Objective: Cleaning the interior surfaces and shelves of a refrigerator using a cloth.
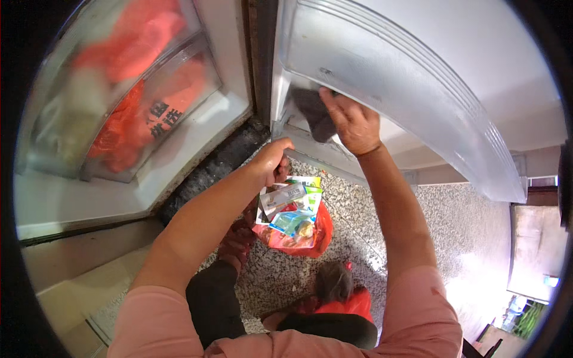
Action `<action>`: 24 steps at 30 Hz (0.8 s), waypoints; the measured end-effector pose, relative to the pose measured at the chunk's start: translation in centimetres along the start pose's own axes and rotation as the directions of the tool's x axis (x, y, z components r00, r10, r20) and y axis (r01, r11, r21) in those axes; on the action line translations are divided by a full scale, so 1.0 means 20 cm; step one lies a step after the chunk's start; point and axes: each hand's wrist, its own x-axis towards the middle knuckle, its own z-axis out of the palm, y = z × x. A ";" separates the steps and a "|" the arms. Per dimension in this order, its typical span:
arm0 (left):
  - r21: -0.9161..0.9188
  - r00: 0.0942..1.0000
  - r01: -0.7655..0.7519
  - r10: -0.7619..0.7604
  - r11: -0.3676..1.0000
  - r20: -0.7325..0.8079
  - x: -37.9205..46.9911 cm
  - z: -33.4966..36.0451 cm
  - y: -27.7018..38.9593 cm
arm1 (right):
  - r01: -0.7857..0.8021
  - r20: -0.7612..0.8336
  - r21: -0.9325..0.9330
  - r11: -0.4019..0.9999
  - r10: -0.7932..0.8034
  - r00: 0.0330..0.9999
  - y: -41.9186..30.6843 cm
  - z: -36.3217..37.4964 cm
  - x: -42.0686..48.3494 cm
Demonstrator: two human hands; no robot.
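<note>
My right hand point(356, 125) presses a dark cloth point(313, 114) inside the lower door bin point(331, 165) of an opened refrigerator door. The cloth bunches beside the bin's inner wall, and my fingertips partly cover it. Above that wrist curves a larger clear plastic door bin point(394, 76). My left hand point(274, 163) is curled around the left end of the lower bin's front rim. Just below it on the floor, a red plastic bag point(324, 232) stands open, heaped with several food packets point(284, 199).
At left, the fridge compartment holds clear drawers point(147, 138) with red bags inside; one bears writing. A dark grimy strip point(201, 165) runs along its base. By my feet on the speckled floor point(358, 210) lie a grey bag point(333, 282) and another red bag point(349, 306).
</note>
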 end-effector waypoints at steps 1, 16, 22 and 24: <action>0.002 1.000 0.007 -0.007 1.000 0.002 0.00 0.00 0.00 | 0.109 0.089 -0.014 0.994 -0.108 0.990 0.02 0.03 -0.04; 0.053 1.000 -0.015 0.017 0.998 -0.025 -0.01 0.04 0.01 | -0.530 0.343 0.151 0.834 0.459 0.819 0.40 -0.31 -0.27; 0.092 0.997 0.063 -0.066 0.994 0.036 0.06 0.05 0.03 | -0.103 0.168 -0.004 0.995 0.102 0.980 0.24 -0.05 -0.37; 0.095 0.999 0.046 -0.046 0.994 0.000 0.03 0.06 0.03 | -0.103 0.752 -0.061 0.993 0.113 0.649 0.20 0.05 -0.40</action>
